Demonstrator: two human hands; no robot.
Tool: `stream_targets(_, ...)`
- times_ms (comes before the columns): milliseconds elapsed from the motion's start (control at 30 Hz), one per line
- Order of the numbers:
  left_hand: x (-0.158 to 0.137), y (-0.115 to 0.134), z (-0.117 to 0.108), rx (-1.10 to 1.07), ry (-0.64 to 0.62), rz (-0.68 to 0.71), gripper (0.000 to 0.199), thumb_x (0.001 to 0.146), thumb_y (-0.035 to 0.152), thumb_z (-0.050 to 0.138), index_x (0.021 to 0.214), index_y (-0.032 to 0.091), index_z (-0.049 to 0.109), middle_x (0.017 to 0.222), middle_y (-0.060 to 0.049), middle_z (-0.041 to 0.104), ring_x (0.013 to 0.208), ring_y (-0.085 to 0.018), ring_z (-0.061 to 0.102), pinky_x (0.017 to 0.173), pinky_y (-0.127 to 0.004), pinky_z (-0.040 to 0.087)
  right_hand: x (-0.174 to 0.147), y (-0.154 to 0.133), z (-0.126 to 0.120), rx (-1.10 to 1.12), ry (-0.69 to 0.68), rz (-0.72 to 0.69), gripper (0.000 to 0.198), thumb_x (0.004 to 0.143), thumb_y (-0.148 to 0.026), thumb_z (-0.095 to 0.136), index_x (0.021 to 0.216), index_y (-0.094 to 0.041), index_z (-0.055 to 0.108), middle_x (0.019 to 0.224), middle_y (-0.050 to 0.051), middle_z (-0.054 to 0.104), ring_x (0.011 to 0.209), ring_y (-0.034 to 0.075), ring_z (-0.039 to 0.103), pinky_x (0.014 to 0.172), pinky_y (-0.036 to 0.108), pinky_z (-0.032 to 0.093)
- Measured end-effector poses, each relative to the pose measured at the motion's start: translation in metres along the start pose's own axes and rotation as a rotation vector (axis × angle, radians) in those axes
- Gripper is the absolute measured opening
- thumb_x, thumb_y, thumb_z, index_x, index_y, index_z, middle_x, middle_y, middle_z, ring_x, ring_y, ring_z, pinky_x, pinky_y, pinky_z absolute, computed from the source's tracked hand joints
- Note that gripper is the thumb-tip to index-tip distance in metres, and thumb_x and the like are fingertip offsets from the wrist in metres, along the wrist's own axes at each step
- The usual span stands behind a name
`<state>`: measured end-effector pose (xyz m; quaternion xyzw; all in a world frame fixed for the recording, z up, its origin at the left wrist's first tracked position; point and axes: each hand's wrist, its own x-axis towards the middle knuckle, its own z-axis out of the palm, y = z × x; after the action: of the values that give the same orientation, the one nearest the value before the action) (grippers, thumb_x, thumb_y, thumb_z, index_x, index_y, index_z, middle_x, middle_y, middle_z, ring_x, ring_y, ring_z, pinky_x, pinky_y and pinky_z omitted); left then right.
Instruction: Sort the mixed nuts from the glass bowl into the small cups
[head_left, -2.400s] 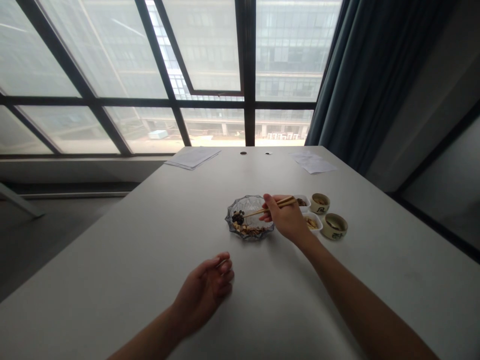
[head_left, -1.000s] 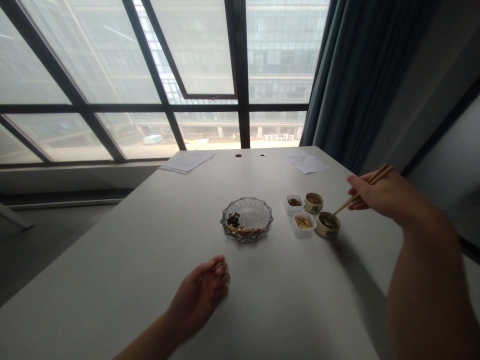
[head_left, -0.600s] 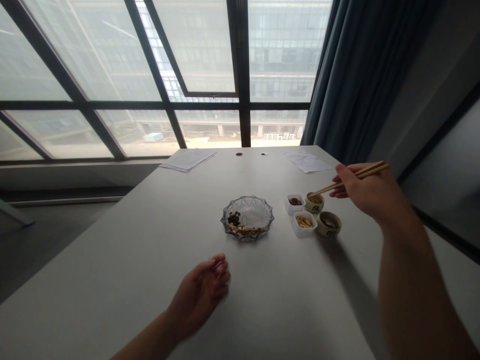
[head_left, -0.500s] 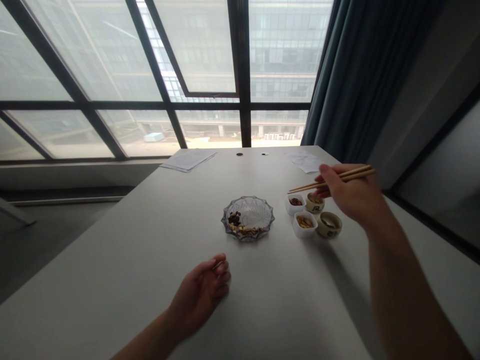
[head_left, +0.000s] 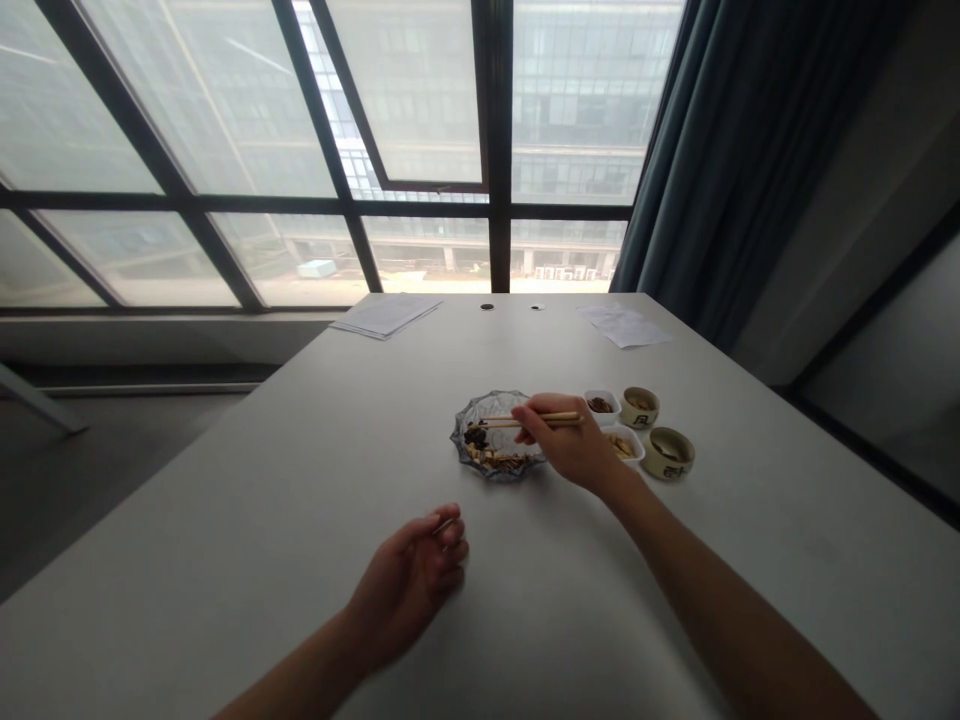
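Note:
My right hand (head_left: pixel 570 440) grips a pair of wooden chopsticks (head_left: pixel 559 417), held nearly level over the right side of a clear cut-glass bowl (head_left: pixel 456 440). Their tips are above dark dried pieces (head_left: pixel 475 434) at the bowl's left; whether they pinch anything is too small to tell. Pale brown dried slices (head_left: pixel 499 459) lie along the near side of the bowl. My left hand (head_left: pixel 420 575) rests on the table in front of the bowl, fingers loosely curled in and thumb against the index finger, with nothing visible in it.
Right of the bowl stand two white plastic tubs, one with dark red-brown pieces (head_left: pixel 600 405), the other with yellowish slices (head_left: pixel 624 444) and partly behind my right hand. Beside them are two small ceramic cups (head_left: pixel 640 407). Papers (head_left: pixel 388 315) lie at the far table edge by the window.
My right hand has swung left with the chopsticks, from above the tubs and cups to over the glass bowl. The left hand has stayed in place. The view has shifted slightly.

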<state>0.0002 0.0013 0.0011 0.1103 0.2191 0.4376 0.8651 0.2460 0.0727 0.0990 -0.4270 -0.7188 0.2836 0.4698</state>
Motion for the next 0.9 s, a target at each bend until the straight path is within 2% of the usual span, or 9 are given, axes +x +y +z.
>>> stream_targets(200, 0.002, 0.0, -0.001, 0.004, 0.0, -0.001, 0.015, 0.086, 0.012, 0.074, 0.097, 0.011, 0.066, 0.077, 0.001, 0.05, 0.06, -0.01, 0.044, 0.052, -0.02, 0.038, -0.001, 0.005, 0.007, -0.02, -0.032, -0.032, 0.043, 0.099, -0.047, 0.058, 0.068, -0.02, 0.067, 0.067, 0.002, 0.071, 0.064, 0.017, 0.064, 0.066, 0.028, 0.048)
stream_targets(433, 0.0, 0.0, 0.001, 0.003, 0.0, 0.006, 0.015, 0.085, 0.011, 0.075, 0.097, 0.011, 0.066, 0.077, 0.001, 0.049, 0.06, -0.01, 0.044, 0.051, -0.019, 0.037, -0.001, 0.018, 0.015, 0.024, -0.041, -0.067, 0.04, 0.099, -0.047, 0.059, 0.073, -0.019, 0.072, 0.073, 0.004, 0.074, 0.07, 0.02, 0.068, 0.068, 0.029, 0.051)
stream_targets(633, 0.001, 0.0, 0.001, -0.001, -0.003, 0.003, 0.015, 0.086, 0.011, 0.075, 0.097, 0.01, 0.066, 0.077, 0.001, 0.05, 0.059, -0.009, 0.044, 0.05, -0.019, 0.037, -0.003, 0.027, 0.02, 0.097, 0.001, 0.005, 0.041, 0.098, -0.047, 0.059, 0.076, -0.017, 0.074, 0.071, 0.006, 0.075, 0.068, 0.022, 0.072, 0.061, 0.028, 0.052)
stream_targets(900, 0.001, 0.0, 0.001, 0.003, 0.006, 0.004, 0.013, 0.086, 0.012, 0.073, 0.097, 0.011, 0.065, 0.076, 0.001, 0.049, 0.059, -0.009, 0.044, 0.049, -0.019, 0.036, -0.002, 0.032, 0.022, 0.108, 0.103, 0.075, 0.046, 0.096, -0.055, 0.059, 0.072, -0.018, 0.072, 0.07, 0.007, 0.076, 0.067, 0.024, 0.075, 0.062, 0.03, 0.057)
